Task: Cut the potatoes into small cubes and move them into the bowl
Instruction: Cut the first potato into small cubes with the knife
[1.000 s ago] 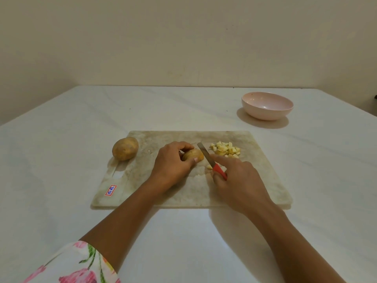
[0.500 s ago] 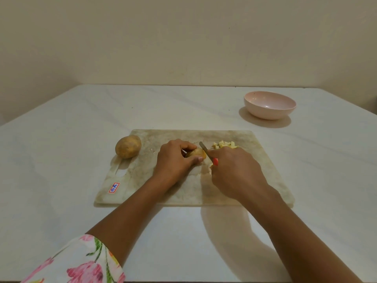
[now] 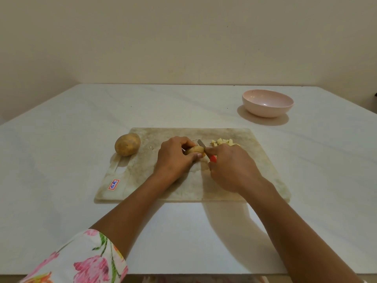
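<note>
On the worn cutting board (image 3: 263, 160), my left hand (image 3: 174, 158) grips a partly cut potato piece (image 3: 194, 150) with curled fingers. Beside it, my right hand (image 3: 230, 168) holds a red-handled knife (image 3: 206, 151), whose blade meets the right end of the piece. A small pile of potato cubes (image 3: 223, 142) lies just behind my right hand, partly hidden by it. A whole potato (image 3: 127, 147) sits at the board's far left corner. The empty pink bowl (image 3: 267, 105) stands on the table beyond the board, to the right.
The white table (image 3: 61, 139) stretches out on all sides of the board, and its near edge runs along the bottom of the view. A small red and blue sticker (image 3: 113, 184) marks the board's near left corner. A plain wall stands behind the table.
My right hand moved forward and left with the knife, now covering more of the cube pile. The blade sits closer to the potato piece. My left hand keeps its hold.
</note>
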